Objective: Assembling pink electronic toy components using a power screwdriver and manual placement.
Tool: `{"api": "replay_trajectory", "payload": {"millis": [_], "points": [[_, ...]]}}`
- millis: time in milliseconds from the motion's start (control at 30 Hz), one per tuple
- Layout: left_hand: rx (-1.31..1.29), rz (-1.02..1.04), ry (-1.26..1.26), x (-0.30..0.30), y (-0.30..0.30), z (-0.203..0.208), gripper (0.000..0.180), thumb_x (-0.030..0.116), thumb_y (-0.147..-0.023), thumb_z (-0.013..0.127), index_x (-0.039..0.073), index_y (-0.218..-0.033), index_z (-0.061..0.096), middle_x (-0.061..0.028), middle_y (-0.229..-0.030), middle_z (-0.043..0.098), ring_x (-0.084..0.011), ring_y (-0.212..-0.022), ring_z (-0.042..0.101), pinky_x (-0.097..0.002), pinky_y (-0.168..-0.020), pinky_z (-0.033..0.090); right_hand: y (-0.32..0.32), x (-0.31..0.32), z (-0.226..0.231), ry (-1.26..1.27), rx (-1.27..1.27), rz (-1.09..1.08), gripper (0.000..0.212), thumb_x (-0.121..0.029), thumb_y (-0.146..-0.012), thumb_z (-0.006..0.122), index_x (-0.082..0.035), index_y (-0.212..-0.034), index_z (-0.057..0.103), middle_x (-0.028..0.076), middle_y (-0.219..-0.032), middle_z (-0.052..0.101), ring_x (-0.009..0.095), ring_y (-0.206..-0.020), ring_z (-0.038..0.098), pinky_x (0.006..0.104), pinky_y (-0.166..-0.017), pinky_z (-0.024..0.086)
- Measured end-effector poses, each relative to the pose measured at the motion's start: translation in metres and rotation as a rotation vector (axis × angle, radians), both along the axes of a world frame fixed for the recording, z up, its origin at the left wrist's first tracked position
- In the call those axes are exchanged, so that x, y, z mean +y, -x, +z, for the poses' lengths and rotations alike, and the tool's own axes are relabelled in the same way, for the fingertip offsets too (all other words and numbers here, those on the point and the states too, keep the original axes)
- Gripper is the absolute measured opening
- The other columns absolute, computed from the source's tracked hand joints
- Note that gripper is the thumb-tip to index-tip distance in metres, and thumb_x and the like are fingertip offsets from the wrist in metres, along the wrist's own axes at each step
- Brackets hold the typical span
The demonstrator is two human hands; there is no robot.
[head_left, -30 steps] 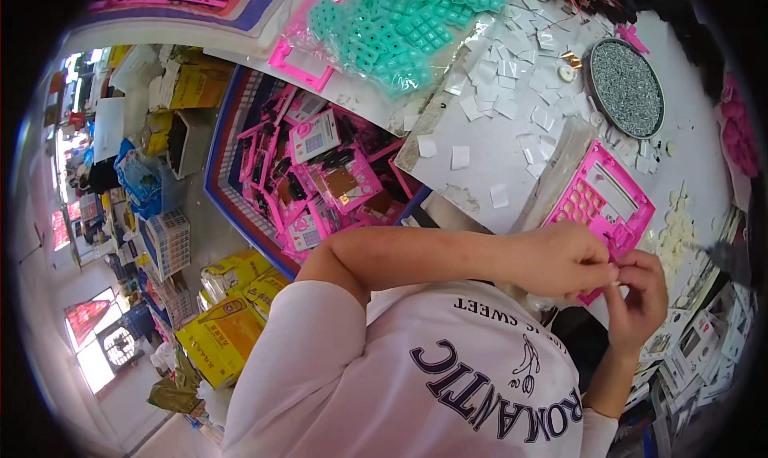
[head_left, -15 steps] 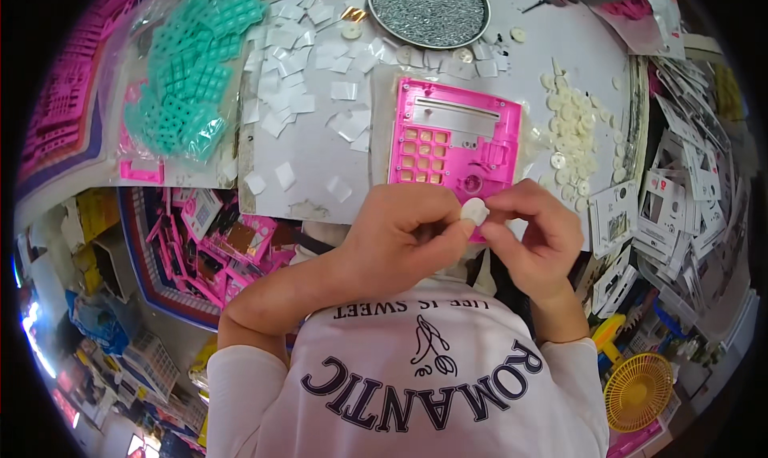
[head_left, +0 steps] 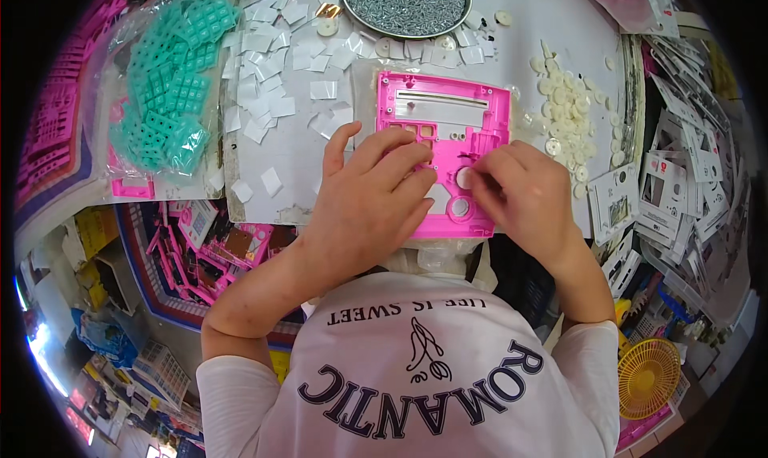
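Observation:
A pink plastic casing with a square grid, a long slot and round openings lies on the work table. My left hand rests over its left side, fingers stretched and spread across the grid, holding nothing. My right hand is at the casing's right side. Its thumb and fingertips pinch a small white plastic disc, which sits at a round opening; the fingers partly hide its edge. A second round opening shows just nearer to me.
A round metal tray of screws stands at the back. Cream discs are heaped on the right, beside stacked printed cards. Leftward lie white film squares and bagged teal keypads. A basket of pink parts stands lower left.
Both hands have moved away from me onto the pink casing. My left hand has let go of the disc and spread open; my right has brought the disc down to the casing.

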State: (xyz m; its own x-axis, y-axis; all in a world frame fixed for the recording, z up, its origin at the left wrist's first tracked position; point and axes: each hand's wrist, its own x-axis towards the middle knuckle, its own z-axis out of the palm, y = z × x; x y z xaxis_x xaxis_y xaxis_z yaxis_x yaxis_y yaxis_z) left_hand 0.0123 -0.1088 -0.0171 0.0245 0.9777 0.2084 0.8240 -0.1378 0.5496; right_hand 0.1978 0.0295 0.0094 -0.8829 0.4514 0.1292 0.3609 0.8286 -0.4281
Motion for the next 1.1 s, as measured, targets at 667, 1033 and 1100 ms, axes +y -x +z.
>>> {"api": "replay_trajectory", "payload": {"millis": [667,1033,1100], "points": [[0.202,0.272,-0.327,0.122,0.073,-0.006,0.012,0.014,-0.085,0.069,0.006,-0.094,0.072,-0.0116,-0.089,0.069,-0.0295,-0.086,0.064,-0.0427,-0.083,0.047,-0.001,0.017,0.024,0.395,0.060,-0.353,0.019,-0.009,-0.085,0.076,-0.005,-0.096,0.060,0.002,-0.072,0.059,0.014,-0.064,0.059,0.0289,-0.058,0.048],[0.309,0.192,-0.069,0.175,0.098,-0.033,0.021,0.023,-0.088,0.060,0.007,-0.078,0.068,-0.0157,-0.085,0.068,-0.0345,-0.089,0.065,-0.0558,-0.086,0.039,0.057,0.100,0.088,0.836,0.934,0.135,0.043,-0.019,-0.094,0.064,-0.002,-0.132,0.053,0.011,-0.092,0.062,0.026,-0.083,0.065,0.0409,-0.078,0.053],[0.325,0.157,0.021,0.174,0.100,-0.029,0.020,0.023,-0.089,0.059,0.008,-0.078,0.066,-0.0165,-0.085,0.068,-0.0343,-0.087,0.065,-0.0559,-0.084,0.039,0.061,0.106,0.087,0.968,0.867,0.217,0.046,-0.022,-0.095,0.065,-0.004,-0.136,0.052,0.009,-0.086,0.062,0.022,-0.077,0.065,0.0360,-0.074,0.054]]}}
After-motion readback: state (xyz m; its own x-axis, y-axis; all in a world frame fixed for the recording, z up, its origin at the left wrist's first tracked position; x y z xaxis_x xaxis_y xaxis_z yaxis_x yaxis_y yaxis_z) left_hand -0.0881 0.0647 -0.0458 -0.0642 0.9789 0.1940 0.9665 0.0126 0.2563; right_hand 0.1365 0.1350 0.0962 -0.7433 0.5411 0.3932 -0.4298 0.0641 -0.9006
